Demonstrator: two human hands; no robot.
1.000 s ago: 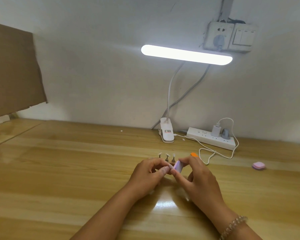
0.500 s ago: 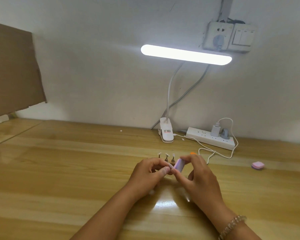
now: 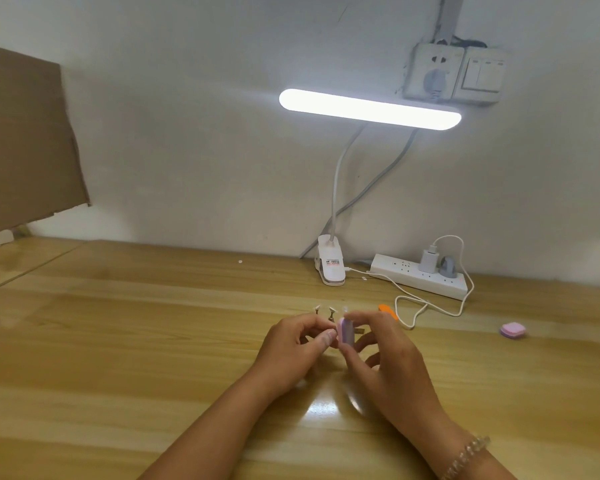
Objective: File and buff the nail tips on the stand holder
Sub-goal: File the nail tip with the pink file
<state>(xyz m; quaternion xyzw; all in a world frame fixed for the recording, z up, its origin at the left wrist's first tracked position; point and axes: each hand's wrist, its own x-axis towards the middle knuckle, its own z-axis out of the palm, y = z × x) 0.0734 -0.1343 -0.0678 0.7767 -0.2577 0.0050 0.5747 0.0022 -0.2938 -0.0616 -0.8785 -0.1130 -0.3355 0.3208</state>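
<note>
A brown cardboard sheet (image 3: 25, 140) leans against the white wall at the far left, above the wooden worktop (image 3: 136, 334).

Toward the middle, the left hand (image 3: 291, 351) hovers low over the worktop. Its fingers (image 3: 310, 322) are curled, with the thumb and forefinger drawn close together beside the buffer block. Whether they pinch anything is too small to tell.

Just behind that hand, small pale nail tips (image 3: 332, 309) sit on the thin upright posts of the stand holder (image 3: 330, 317). Two show clearly, and the rest of the holder is hidden by the hands.

The lilac buffer block (image 3: 346, 332) stands on end between the two hands, in front of the posts. The right hand (image 3: 388, 362) grips it, thumb below and forefinger over the top, with the other fingers loosely bent. A beaded bracelet (image 3: 468, 455) circles that wrist.

Behind the hands a white clip lamp (image 3: 331, 268) rests at the wall edge. Its gooseneck rises to a lit light bar (image 3: 369, 109). An orange object (image 3: 388, 310) peeks out just beyond the right hand.

Further right lies a white power strip (image 3: 420, 277), and a white cable (image 3: 426, 304) loops from a plugged-in charger onto the worktop. A wall socket and switch (image 3: 454, 76) sit above the bar. A small pink piece (image 3: 513, 330) lies well apart, at the far right.
</note>
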